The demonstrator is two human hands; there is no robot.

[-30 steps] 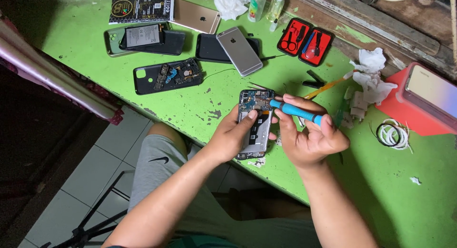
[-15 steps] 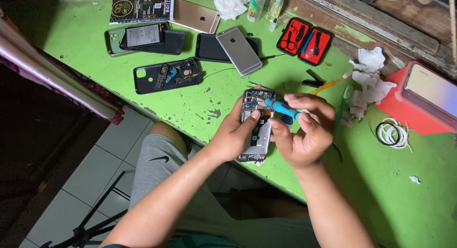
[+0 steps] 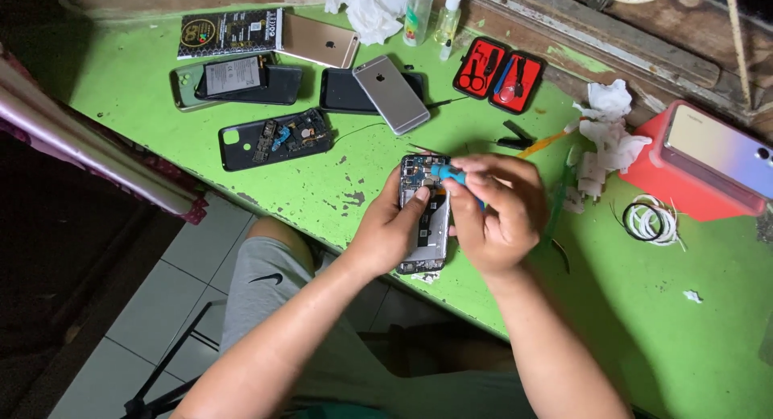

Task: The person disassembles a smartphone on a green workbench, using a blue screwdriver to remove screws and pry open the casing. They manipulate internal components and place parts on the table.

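We see the left hand (image 3: pixel 386 234) clamped on the opened grey phone (image 3: pixel 424 214) at the green worktop's (image 3: pixel 338 185) near edge, the right hand (image 3: pixel 495 218) pinching a blue-handled screwdriver (image 3: pixel 448 175) over its circuitry, where a slip could gouge the board.

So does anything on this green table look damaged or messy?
Yes. The green table has chipped, worn paint. The phone held by the left hand lies open, and crumpled tissue is scattered near the red box.
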